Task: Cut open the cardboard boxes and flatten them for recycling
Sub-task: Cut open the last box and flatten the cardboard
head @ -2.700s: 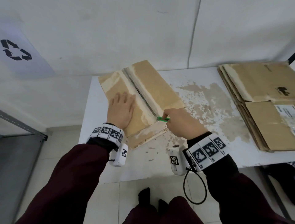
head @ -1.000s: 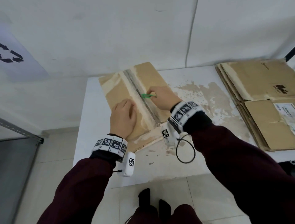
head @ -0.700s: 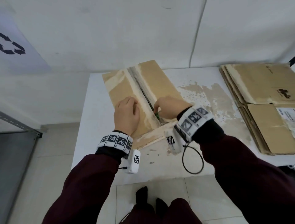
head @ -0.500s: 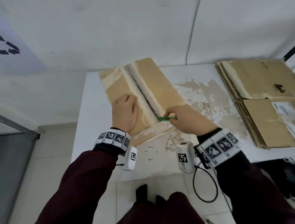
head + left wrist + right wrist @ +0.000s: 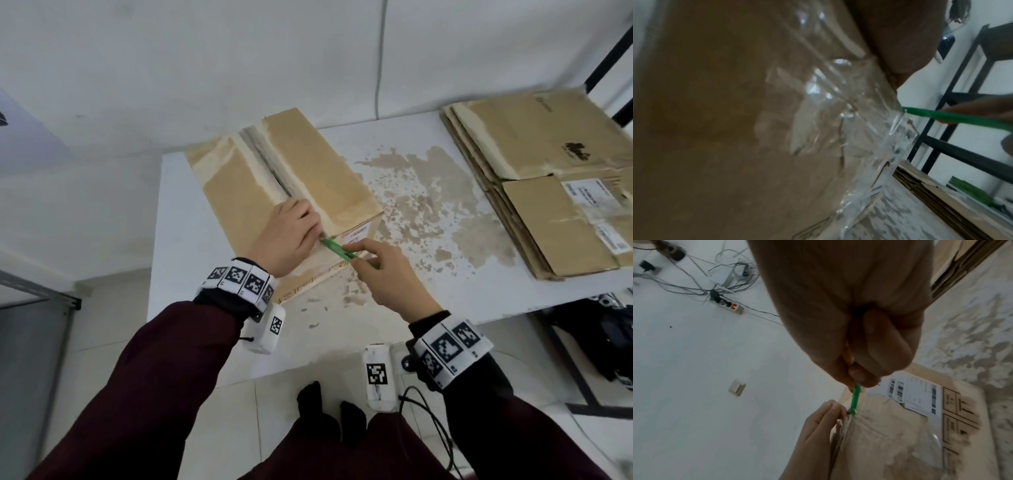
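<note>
The cardboard box [image 5: 274, 181] sits on the white table [image 5: 191, 342], angled, its taped centre seam [image 5: 270, 164] running away from the person. The right hand [image 5: 387, 281] pinches a slim green cutter [image 5: 337, 251] between thumb and forefinger, its tip right at the near edge of the box where the seam ends. The left hand [image 5: 286, 236] rests on the box top beside the seam, fingers [image 5: 308, 219] curled in at the near edge next to the cutter tip; whether they pinch the clear tape [image 5: 849, 116] there, I cannot tell. At the table's right end lies a stack of flattened boxes [image 5: 555, 178]. A shipping label [image 5: 914, 394] faces the near side.
</note>
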